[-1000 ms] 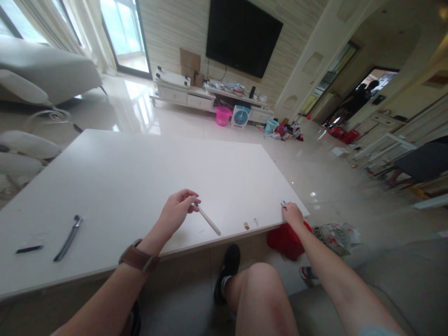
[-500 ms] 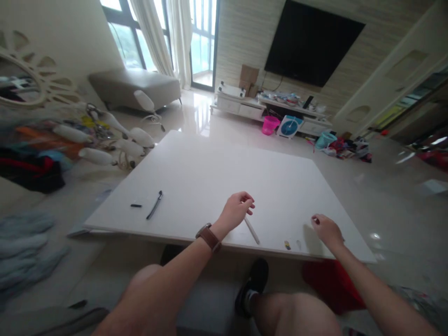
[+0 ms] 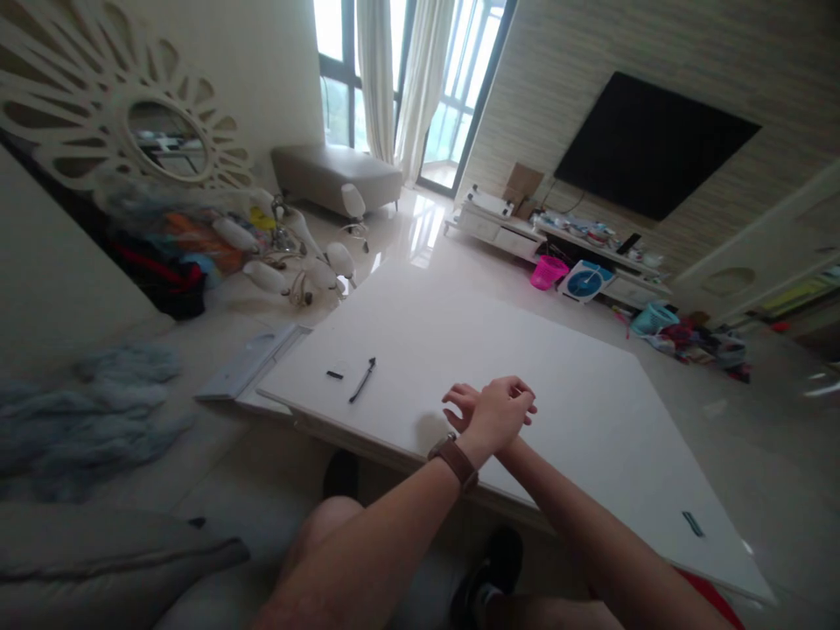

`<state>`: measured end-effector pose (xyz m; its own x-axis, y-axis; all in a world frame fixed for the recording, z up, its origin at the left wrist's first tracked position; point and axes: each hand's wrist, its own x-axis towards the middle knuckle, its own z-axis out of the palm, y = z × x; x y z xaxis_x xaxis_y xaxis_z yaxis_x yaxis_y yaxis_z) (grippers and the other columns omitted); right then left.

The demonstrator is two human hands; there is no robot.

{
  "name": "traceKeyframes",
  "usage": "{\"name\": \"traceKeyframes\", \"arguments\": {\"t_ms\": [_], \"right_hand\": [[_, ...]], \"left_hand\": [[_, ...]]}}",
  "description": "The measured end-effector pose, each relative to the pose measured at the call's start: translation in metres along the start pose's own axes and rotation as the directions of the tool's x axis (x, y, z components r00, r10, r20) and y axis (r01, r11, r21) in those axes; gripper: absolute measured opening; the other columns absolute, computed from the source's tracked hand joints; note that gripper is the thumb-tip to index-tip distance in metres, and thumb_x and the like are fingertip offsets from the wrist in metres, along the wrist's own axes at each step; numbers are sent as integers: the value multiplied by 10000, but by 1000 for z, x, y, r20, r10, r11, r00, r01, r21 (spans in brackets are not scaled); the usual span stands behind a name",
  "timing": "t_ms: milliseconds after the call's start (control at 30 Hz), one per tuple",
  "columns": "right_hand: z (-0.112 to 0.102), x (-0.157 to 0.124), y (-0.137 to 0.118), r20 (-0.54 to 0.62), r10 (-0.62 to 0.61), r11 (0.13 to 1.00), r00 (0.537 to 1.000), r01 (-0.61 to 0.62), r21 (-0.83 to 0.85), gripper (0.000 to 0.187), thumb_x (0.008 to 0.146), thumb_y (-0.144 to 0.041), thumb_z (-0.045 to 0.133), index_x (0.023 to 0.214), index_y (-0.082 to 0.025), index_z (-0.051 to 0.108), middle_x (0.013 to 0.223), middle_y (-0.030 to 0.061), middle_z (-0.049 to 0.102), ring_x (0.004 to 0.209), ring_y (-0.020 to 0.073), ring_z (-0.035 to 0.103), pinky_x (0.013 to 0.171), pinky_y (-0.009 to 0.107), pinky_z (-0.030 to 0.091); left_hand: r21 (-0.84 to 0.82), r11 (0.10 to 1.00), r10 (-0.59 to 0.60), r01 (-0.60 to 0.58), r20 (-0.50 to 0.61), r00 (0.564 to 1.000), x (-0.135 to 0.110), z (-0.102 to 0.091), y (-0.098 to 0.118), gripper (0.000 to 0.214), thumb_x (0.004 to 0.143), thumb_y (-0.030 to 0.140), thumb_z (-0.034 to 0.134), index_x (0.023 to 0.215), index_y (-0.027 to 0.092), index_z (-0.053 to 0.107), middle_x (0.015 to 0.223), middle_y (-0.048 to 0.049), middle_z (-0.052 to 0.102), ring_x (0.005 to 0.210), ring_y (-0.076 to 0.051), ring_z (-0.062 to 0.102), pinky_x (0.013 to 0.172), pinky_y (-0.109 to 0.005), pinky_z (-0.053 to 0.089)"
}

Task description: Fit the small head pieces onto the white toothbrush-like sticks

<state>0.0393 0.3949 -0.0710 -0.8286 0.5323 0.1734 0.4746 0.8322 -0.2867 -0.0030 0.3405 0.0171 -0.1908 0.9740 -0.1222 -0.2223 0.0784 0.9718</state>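
My left hand (image 3: 502, 409), with a brown-strapped watch (image 3: 455, 462) on its wrist, is over the near part of a white tabletop (image 3: 459, 341). Its fingers are curled in, and whatever they may hold is hidden. Crossing beneath it, my right hand (image 3: 462, 401) reaches left with fingers spread and nothing seen in them. To the left lie a slim dark pen-like tool (image 3: 363, 381) and a short black stick (image 3: 334, 375). A small dark green strip (image 3: 692, 523) rests near the right corner. My forearms cover part of the near edge.
A white lamp with several shades (image 3: 302, 254) stands beyond the table's left side. A grey case-like object (image 3: 246, 367) sits by the left corner. A grey bench (image 3: 338, 179), a pink basket (image 3: 549, 272) and a teal basket (image 3: 653, 318) are farther off.
My right hand has swung left from the table's right side and now passes under my left hand. The green strip has come into view; the pale stick and small yellow-black item are now hidden. The view has turned left.
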Motion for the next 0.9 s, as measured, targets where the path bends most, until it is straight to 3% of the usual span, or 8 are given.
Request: {"name": "traceKeyframes", "arguments": {"t_ms": [67,133,367,633,900], "right_hand": [[20,33,-32,84,-136,990,987,134,39,144,819,-153,711,957,-195,723,982,57,685,939,187,610,865,297,483],[36,61,-61,93,-204,978,974,198,71,116,887,-192,667,994,-185,714,1005,65,674,959,185,595,881,306,471],[91,125,-124,76,-163,985,984,158,76,127,918,-234,656,999,-187,743,997,76,669,997,215,565,880,331,440],[130,152,-146,81,-140,990,987,139,25,136,931,-267,653,969,-207,768,960,75,678,956,215,555,857,315,432],[138,157,-145,111,-46,998,993,42,41,129,899,-227,668,955,-231,784,975,72,711,967,215,593,865,315,429]], "left_hand": [[-18,1000,14,-14,1,1000,5,-5,2,108,809,209,544,769,195,643,732,-50,702,581,-132,635,562,-233,478],[-38,999,31,-30,7,1000,9,-12,4,116,797,207,525,780,185,638,725,-39,696,552,-128,627,537,-234,472],[-61,998,33,-32,13,999,0,-36,18,145,791,229,503,805,169,634,741,-33,695,575,-115,625,560,-229,474],[-148,988,-31,37,43,999,-8,-31,26,141,770,235,523,802,173,645,739,-36,697,579,-125,621,579,-248,487],[-188,980,-49,60,63,997,-10,-38,32,123,754,240,546,784,172,644,736,-47,698,598,-135,627,663,-296,534]]}}
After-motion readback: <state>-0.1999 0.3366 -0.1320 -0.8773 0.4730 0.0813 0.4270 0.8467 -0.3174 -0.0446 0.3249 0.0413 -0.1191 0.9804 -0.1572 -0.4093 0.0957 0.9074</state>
